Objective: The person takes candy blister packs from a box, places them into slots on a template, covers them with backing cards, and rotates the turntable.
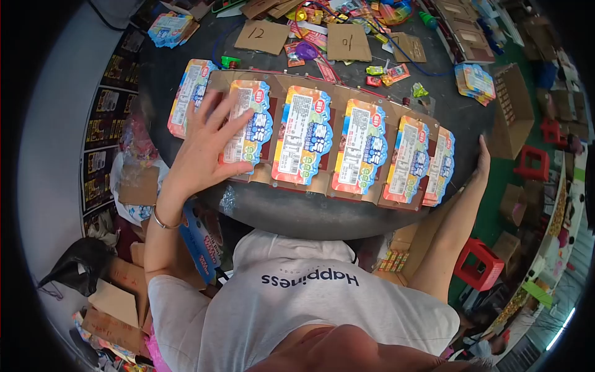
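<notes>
My left hand (pixel 207 146) has its fingers spread over the second colourful card (pixel 248 115) from the left, with the thumb across its lower part. Several such cards lie in a row on a brown cardboard holder (pixel 279 93) on the round black table (pixel 291 214). Among them are the leftmost card (pixel 186 93), a middle card (pixel 300 133) and the rightmost card (pixel 441 167). At the table's right edge my right hand (pixel 483 158) is seen edge-on, fingers stretched out, with nothing visible in it; part of it is hidden.
Card stacks lie at the table's back left (pixel 170 30) and right (pixel 475 84). Numbered cardboard pieces (pixel 261 37), wrapped sweets (pixel 396 74) and a purple item (pixel 305 51) are at the back. Red stools (pixel 480 265) and open cartons (pixel 517 111) stand right.
</notes>
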Demonstrator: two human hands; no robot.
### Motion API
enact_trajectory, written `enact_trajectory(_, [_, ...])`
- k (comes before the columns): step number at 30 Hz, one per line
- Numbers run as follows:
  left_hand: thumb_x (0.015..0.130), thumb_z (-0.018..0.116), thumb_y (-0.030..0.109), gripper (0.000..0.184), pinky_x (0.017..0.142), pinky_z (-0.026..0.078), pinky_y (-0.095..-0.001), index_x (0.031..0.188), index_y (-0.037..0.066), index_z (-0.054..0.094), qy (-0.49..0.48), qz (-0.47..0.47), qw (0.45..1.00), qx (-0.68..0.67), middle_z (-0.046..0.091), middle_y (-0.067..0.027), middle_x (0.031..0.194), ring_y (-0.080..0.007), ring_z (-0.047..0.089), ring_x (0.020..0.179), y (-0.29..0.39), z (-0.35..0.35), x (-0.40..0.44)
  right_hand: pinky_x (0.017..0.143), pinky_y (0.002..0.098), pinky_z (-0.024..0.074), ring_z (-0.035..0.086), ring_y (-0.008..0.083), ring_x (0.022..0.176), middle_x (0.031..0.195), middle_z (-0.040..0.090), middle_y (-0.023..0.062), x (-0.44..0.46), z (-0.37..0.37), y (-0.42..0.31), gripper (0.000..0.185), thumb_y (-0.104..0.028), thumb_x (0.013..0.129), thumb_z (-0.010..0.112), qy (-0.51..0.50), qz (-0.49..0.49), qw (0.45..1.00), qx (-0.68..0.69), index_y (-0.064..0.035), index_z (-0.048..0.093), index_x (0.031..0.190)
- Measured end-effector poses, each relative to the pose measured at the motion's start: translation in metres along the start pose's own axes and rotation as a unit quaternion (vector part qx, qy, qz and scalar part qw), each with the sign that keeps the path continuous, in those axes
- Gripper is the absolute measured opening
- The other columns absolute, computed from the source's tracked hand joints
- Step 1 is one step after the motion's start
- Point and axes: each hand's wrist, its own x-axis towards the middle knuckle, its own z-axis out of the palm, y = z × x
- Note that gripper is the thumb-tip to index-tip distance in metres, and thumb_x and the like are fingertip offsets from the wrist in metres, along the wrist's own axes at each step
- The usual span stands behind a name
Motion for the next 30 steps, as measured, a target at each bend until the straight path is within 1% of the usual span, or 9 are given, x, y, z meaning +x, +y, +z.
enact_trajectory(9, [0.079, 0.073, 0.043, 0.061, 0.108, 0.035, -0.0517, 0.125, 0.004, 0.062, 0.083, 0.025, 0.967, -0.240, 0.057, -0.0153, 0.135, -0.0363, 0.048, 0.130, 0.031, -0.015, 0.000, 0.084, 0.0293, 0.0498, 0.064, 0.0154, 0.091, 0.101, 0.070, 0.0029, -0.034, 0.005, 0.028, 0.026, -0.025, 0.089, 0.071, 0.022, -0.059, 0.991, 0.116, -0.0059, 0.070, 0.107])
enact_trajectory(11, [0.084, 0.070, 0.043, 0.046, 0.068, 0.052, -0.0346, 0.089, -0.002, 0.073, 0.037, 0.089, 0.803, -0.588, 0.071, -0.0145, 0.079, -0.0273, 0.070, 0.074, 0.040, -0.002, -0.044, 0.075, 0.0284, 0.0466, 0.059, 0.0115, 0.079, 0.086, 0.065, -0.0025, -0.072, 0.008, 0.058, 0.015, -0.023, 0.088, 0.072, 0.079, -0.092, 0.989, 0.088, -0.0100, 0.070, 0.094])
enact_trajectory(13, [0.079, 0.079, 0.033, 0.036, 0.045, 0.041, -0.0250, 0.064, 0.002, 0.072, -0.085, 0.066, 0.722, -0.684, 0.060, -0.0028, 0.052, -0.0169, 0.053, 0.040, 0.050, 0.015, -0.091, 0.069, 0.0303, 0.0463, 0.058, 0.0124, 0.079, 0.086, 0.064, -0.0016, -0.136, 0.031, 0.097, 0.013, -0.020, 0.089, 0.070, 0.091, -0.082, 0.983, 0.134, -0.0092, 0.066, 0.094])
enact_trajectory(18, [0.085, 0.068, 0.001, 0.020, 0.074, 0.049, -0.0236, 0.105, -0.001, 0.069, -0.298, -0.233, 0.703, -0.602, 0.068, -0.0090, 0.100, -0.0113, 0.063, 0.083, 0.037, 0.097, -0.182, 0.080, 0.0330, 0.0511, 0.060, 0.0153, 0.095, 0.107, 0.061, 0.0027, -0.339, 0.179, 0.180, 0.029, -0.013, 0.092, 0.067, 0.088, -0.021, 0.974, 0.206, -0.0071, 0.054, 0.118])
enact_trajectory(21, [0.092, 0.066, 0.009, 0.040, 0.094, 0.050, -0.0288, 0.130, 0.005, 0.055, -0.193, -0.296, 0.636, -0.686, 0.064, -0.0085, 0.116, -0.0157, 0.062, 0.105, 0.098, 0.153, -0.202, 0.078, 0.0283, 0.0550, 0.067, 0.0139, 0.083, 0.105, 0.069, 0.0086, -0.363, 0.119, 0.192, 0.047, -0.005, 0.093, 0.062, -0.492, 0.152, 0.847, 0.134, -0.0027, 0.047, 0.137])
enact_trajectory(23, [0.098, 0.061, 0.032, 0.048, 0.104, 0.046, -0.0381, 0.135, 0.005, 0.048, 0.019, -0.316, 0.453, -0.833, 0.060, -0.0090, 0.129, -0.0225, 0.058, 0.119, 0.111, 0.162, -0.197, 0.056, 0.0239, 0.0549, 0.068, 0.0135, 0.062, 0.078, 0.071, 0.0092, -0.355, 0.074, 0.182, 0.033, -0.001, 0.091, 0.059, -0.419, 0.101, 0.902, -0.020, 0.0014, 0.060, 0.124])
enact_trajectory(26, [0.104, 0.045, 0.038, 0.048, 0.114, 0.036, -0.0428, 0.139, 0.004, 0.046, 0.185, -0.450, 0.431, -0.760, 0.054, -0.0118, 0.138, -0.0252, 0.049, 0.130, 0.073, 0.151, -0.175, 0.048, 0.0230, 0.0498, 0.063, 0.0113, 0.054, 0.072, 0.070, 0.0073, -0.303, -0.059, 0.255, 0.023, -0.017, 0.095, 0.056, -0.012, -0.004, 0.999, 0.051, -0.0030, 0.065, 0.111])
enact_trajectory(27, [0.104, 0.046, 0.035, 0.048, 0.114, 0.037, -0.0426, 0.137, 0.001, 0.047, 0.134, -0.273, 0.302, -0.903, 0.052, -0.0136, 0.140, -0.0263, 0.049, 0.129, 0.003, 0.172, -0.197, 0.056, 0.0258, 0.0524, 0.066, 0.0134, 0.066, 0.081, 0.071, 0.0078, -0.295, -0.088, 0.280, 0.024, -0.016, 0.095, 0.055, 0.004, 0.013, 0.977, -0.212, -0.0063, 0.065, 0.114])
enact_trajectory(30, [0.105, 0.036, 0.041, 0.057, 0.113, 0.037, -0.0540, 0.144, -0.001, 0.040, 0.247, -0.563, 0.478, -0.627, 0.043, -0.0167, 0.148, -0.0332, 0.044, 0.133, -0.059, 0.148, -0.135, 0.076, 0.0337, 0.0532, 0.066, 0.0179, 0.094, 0.105, 0.070, 0.0067, -0.288, -0.165, 0.400, 0.030, -0.016, 0.092, 0.056, -0.072, 0.031, 0.790, -0.608, -0.0126, 0.063, 0.121])
